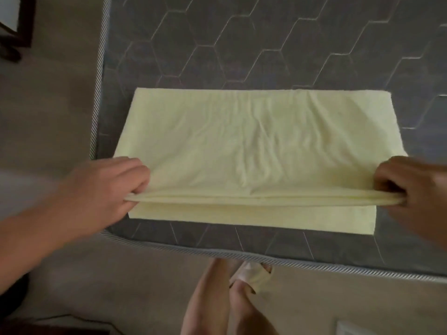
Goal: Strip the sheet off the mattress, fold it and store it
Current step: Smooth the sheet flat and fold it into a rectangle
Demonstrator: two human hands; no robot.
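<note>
A pale yellow sheet (254,146), folded into a wide rectangle, lies on the bare grey mattress (266,44) with its hexagon quilting. My left hand (108,187) grips the sheet's left near corner, fingers curled round the layered edge. My right hand (416,187) grips the right near corner the same way. Between the two hands the near edge is lifted and stretched taut into a thin fold line, above a lower strip of sheet still flat on the mattress.
The mattress's striped piped edge (217,255) runs along the near and left sides. Below it are my legs and a sandalled foot (249,279) on the beige floor (48,105). A dark furniture piece (21,22) stands at top left.
</note>
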